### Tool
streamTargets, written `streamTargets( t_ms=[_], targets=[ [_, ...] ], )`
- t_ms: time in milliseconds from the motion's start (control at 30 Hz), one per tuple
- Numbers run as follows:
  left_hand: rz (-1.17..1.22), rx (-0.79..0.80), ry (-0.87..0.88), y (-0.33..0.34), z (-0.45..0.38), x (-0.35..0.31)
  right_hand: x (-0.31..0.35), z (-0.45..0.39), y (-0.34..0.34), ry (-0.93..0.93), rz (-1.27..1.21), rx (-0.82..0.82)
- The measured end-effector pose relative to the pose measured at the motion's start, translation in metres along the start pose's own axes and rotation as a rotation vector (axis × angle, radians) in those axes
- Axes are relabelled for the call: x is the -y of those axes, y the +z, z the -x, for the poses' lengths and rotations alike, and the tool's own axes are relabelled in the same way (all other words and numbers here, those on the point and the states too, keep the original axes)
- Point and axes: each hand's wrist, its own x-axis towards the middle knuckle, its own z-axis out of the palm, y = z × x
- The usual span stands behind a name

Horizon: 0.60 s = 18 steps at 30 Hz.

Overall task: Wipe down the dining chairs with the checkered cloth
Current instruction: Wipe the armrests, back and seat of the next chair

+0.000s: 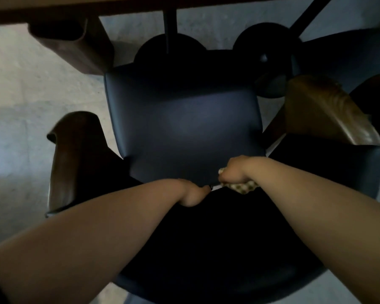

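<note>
The beige-and-white checkered cloth [242,187] sits bunched under the right hand [234,172], at the back edge of the dark blue padded seat [184,128] of the wooden-armed dining chair [75,154], where the seat meets the black backrest [206,249]. The right hand's fingers curl down over the cloth and grip it; only a crumpled strip shows below the palm. The left hand [190,195] rests just beside it at the same seam, its fingers hidden past the backrest edge, so whether it is wide or closed cannot be determined.

Handling assessment: the cloth appears light, soft and limp, with no stiffness of its own. It will fold and ride up unless pressed flat under the palm. Best hold is the present one, a gathered wad under the fingers. The seat cover looks smooth and slightly glossy, likely low in friction.

Orientation: the visible strip of cloth runs roughly left to right along the seam. The chair's seat front points away, toward the brown wooden table [75,9].
</note>
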Motion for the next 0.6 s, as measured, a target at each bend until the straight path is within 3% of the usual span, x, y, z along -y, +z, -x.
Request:
streamTargets(
  t_ms=[167,600],
  targets=[
    [-0.020,-0.043,-0.013,0.016,0.006,0.003,0.001,0.009,0.017,-0.033,0.021,-0.046],
    [-0.011,0.051,-0.075,0.131,0.041,-0.005,-0.022,0.044,0.134,-0.028,-0.048,0.020]
  ],
)
